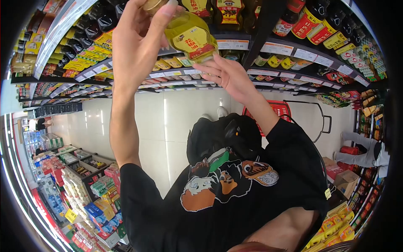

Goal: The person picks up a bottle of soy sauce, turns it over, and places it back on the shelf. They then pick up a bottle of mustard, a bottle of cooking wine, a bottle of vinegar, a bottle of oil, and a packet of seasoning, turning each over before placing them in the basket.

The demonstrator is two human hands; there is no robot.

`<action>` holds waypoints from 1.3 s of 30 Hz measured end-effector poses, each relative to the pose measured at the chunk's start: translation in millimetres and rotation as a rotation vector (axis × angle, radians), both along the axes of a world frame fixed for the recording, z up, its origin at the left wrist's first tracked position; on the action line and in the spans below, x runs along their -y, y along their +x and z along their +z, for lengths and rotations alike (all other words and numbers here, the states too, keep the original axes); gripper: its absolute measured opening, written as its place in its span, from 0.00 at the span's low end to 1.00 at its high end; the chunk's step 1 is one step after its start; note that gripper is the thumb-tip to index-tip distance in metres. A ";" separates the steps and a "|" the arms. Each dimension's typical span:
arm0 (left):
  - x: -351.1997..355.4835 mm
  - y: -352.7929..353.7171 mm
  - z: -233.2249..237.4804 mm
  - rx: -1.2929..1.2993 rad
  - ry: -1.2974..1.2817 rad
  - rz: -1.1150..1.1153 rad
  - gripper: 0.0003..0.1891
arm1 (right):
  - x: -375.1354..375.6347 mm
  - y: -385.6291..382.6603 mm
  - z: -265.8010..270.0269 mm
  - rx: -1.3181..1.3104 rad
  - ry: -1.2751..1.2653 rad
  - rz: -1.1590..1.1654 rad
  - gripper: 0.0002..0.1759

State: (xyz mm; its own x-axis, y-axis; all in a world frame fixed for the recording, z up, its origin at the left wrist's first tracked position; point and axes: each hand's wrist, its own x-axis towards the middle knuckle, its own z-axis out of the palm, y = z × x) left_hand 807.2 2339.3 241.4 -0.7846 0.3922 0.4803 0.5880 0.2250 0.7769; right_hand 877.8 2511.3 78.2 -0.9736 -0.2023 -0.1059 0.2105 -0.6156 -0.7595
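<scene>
A bottle of yellow-green Sichuan pepper oil (194, 38) with a yellow and red label is held up, tilted, before the shelf at the top of the head view. My left hand (140, 46) is closed around its neck and gold cap, thumb over the top. At the lower end of the bottle, my right hand (231, 77) grips the base between thumb and fingers. Similar oil bottles (228, 12) stand on the shelf right behind it. Price labels (231, 45) run along the shelf edge below them.
Shelves of sauce bottles (319, 25) extend to both sides. A red shopping basket (268, 111) with a black handle is on the floor by my right side. Stacked goods (79, 189) fill a display at left behind me. Another person (365, 151) is at far right, near cardboard boxes (346, 182).
</scene>
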 end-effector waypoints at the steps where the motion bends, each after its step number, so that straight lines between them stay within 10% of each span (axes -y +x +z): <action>1: -0.6 -4.9 -0.1 -0.018 0.020 -0.002 0.19 | -0.9 -5.3 1.2 0.019 -0.114 0.036 0.31; 39: -29.8 -57.9 1.4 0.068 -0.099 -0.042 0.20 | -1.6 -66.7 -5.5 0.133 -0.904 0.185 0.37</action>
